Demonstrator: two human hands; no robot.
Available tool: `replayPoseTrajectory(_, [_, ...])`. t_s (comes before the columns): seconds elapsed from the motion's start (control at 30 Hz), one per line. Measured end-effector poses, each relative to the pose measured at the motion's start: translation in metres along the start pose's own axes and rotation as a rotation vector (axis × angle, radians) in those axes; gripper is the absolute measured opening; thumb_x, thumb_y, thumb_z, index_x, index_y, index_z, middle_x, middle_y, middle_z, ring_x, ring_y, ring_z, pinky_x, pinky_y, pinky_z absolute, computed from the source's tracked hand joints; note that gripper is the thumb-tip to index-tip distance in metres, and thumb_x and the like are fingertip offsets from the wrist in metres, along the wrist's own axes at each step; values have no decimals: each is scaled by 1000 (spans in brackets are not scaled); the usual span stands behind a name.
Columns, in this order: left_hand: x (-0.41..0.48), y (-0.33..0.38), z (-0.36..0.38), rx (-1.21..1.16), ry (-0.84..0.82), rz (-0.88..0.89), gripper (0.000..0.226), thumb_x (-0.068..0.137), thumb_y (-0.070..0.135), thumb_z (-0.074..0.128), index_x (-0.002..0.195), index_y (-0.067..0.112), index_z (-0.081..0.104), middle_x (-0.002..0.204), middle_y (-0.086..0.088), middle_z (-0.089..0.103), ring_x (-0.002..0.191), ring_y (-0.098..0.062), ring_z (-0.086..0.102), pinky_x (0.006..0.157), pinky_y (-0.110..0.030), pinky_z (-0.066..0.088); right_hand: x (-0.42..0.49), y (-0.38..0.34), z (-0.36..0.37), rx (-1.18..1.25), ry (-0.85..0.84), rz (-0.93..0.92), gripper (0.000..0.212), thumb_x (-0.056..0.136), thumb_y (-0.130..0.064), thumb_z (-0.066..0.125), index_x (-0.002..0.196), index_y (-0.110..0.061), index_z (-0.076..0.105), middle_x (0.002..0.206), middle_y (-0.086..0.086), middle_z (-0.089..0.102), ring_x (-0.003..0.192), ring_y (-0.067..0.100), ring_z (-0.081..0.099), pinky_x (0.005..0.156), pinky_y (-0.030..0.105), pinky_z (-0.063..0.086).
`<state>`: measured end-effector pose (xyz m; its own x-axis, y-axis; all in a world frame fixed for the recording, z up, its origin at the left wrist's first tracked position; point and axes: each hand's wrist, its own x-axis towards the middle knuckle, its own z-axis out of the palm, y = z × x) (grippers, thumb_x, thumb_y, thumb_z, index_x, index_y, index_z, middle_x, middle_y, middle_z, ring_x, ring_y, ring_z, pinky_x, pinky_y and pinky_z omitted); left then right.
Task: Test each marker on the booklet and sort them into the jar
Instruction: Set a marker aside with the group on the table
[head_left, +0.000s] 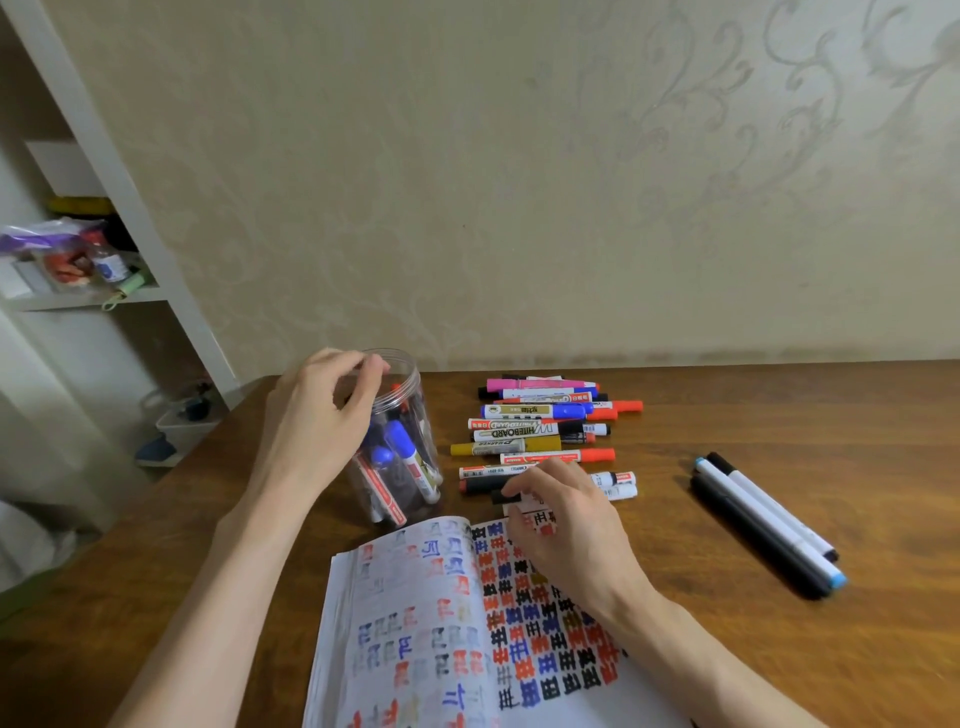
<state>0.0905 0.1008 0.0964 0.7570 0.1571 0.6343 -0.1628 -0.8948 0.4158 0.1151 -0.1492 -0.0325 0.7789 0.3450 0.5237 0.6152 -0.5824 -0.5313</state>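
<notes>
Marker (506, 497): position and grip

Left hand (317, 415) sits at 10 o'clock on the table (779, 415). Its fingers are curled over the open rim of the clear jar (410, 483) and appear to grip it. Several markers already stand inside.

Booklet (415, 623) lies open at 6 o'clock, both pages crowded with test marks.

Pile of markers (540, 431) lies at 12 o'clock, barrels running 9-to-3.

Right hand (566, 525) rests at the pile's near edge, over the booklet's far margin. Its fingertips are closed in a pinch on the marker, whose long axis also runs 9-to-3, black end toward the jar.

Judgement: the right hand is the nearer. The page lies directly at its 6 o'clock, and the jar mouth is up at its 10 o'clock.

Three pens (769, 525) lie well apart at 3 o'clock.
</notes>
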Motion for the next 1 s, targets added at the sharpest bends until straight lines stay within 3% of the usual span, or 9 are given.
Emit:
replayPoseTrajectory(0.1, [-22, 11, 1, -70, 303, 122, 19, 100, 6, 57, 113, 9, 71, 113, -5, 67, 108, -18, 63, 90, -23, 50, 5, 10, -13, -150, -16, 11, 28, 90, -28, 75, 117, -32, 69, 121, -11, 62, 113, 9, 49, 93, 25, 44])
replayPoseTrajectory(0.2, [-58, 31, 12, -153, 426, 191, 24, 93, -14, 54, 104, -2, 71, 105, -13, 65, 100, -23, 62, 87, -25, 49, 10, 24, -35, -227, -114, 87, 33, 92, -30, 73, 123, -34, 67, 135, -8, 58, 126, 12, 44, 101, 30, 38])
replayPoseTrajectory(0.33, [-89, 44, 39, -296, 129, 182, 20, 98, 0, 55, 104, 10, 72, 100, 2, 67, 89, -11, 65, 71, -21, 52, 2, 36, -47, -283, -157, 97, 37, 91, -37, 73, 128, -34, 65, 139, -3, 57, 128, 18, 44, 105, 42, 38])
replayPoseTrajectory(0.47, [-95, 45, 67, -170, -292, 107, 37, 96, 17, 68, 129, 33, 62, 122, 19, 64, 107, 2, 62, 89, -27, 59, -2, 46, -47, -287, -111, 105, 33, 99, -37, 66, 132, -30, 64, 138, -2, 59, 126, 18, 46, 101, 39, 33])
replayPoseTrajectory(0.57, [-94, 44, 81, -77, -455, 64, 59, 99, 27, 67, 152, 34, 43, 147, 16, 51, 122, -8, 59, 103, -32, 53, -2, 49, -46, -277, -79, 99, 23, 101, -35, 67, 123, -28, 69, 132, -1, 62, 119, 17, 46, 97, 37, 33])
replayPoseTrajectory(0.73, [-93, 35, 90, -2, -373, 132, 56, 97, 32, 70, 149, 25, 51, 145, 6, 57, 137, -14, 51, 116, -37, 37, -3, 34, -53, -144, -28, 70, 11, 101, -27, 69, 111, -24, 69, 120, -6, 68, 109, 10, 52, 91, 33, 43])
replayPoseTrajectory(0.83, [-95, 35, 85, 25, -334, 177, 40, 93, 32, 73, 132, 23, 66, 123, 7, 69, 119, -18, 63, 105, -40, 44, -8, 16, -67, 102, -58, 146, 12, 101, -25, 68, 113, -24, 67, 115, -11, 71, 101, 3, 63, 77, 16, 48])
replayPoseTrajectory(0.93, [-103, 46, 73, 12, -290, 201, 29, 93, 34, 70, 119, 21, 69, 114, 5, 71, 105, -17, 67, 96, -38, 51, -19, 5, -84, 350, -50, 158, 13, 100, -21, 70, 112, -16, 69, 105, -11, 74, 93, 9, 71, 74, 21, 55])
replayPoseTrajectory(1.0, [-109, 58, 65, -113, -306, 177, 24, 98, 33, 63, 118, 21, 68, 113, 9, 73, 99, -10, 69, 87, -28, 54, -30, -4, -95, 655, -12, 299, 19, 97, -26, 74, 110, -13, 72, 94, -7, 75, 87, 10, 71, 78, 26, 54])
